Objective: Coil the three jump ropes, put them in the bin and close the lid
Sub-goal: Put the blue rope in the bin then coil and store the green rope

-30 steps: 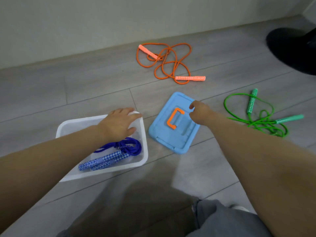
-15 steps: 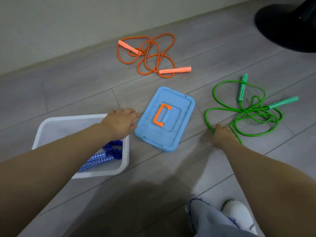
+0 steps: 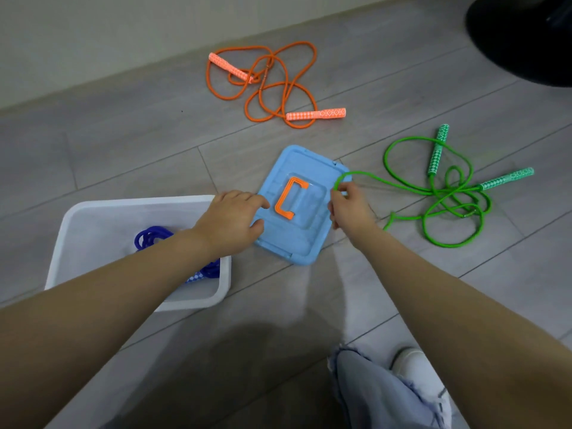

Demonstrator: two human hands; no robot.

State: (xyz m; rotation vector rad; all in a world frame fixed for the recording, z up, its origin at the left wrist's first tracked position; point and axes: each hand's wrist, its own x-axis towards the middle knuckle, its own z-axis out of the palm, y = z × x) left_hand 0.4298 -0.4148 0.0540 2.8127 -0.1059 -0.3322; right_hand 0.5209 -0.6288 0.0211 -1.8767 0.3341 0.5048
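A white bin [image 3: 93, 212] stands on the floor at the left with the coiled blue jump rope [image 3: 151, 238] inside, partly hidden by my left forearm. My left hand [image 3: 230, 222] hovers with relaxed fingers over the bin's far right corner and the edge of the blue lid [image 3: 309, 243], which lies flat with its orange handle [image 3: 289, 198] up. My right hand [image 3: 349, 209] pinches a loop of the green jump rope [image 3: 433, 193] above the lid's right side. The rest of the green rope sprawls to the right. The orange jump rope [image 3: 272, 85] lies loose near the wall.
A wall runs along the far side of the grey plank floor. A dark rounded object [image 3: 526, 35] sits at the top right. My jeans leg [image 3: 380, 394] and white shoe [image 3: 414, 366] are at the bottom right.
My right hand took hold of the green rope on the floor and lifted a loop of it leftward over the lid. My left hand shifted slightly toward the lid.
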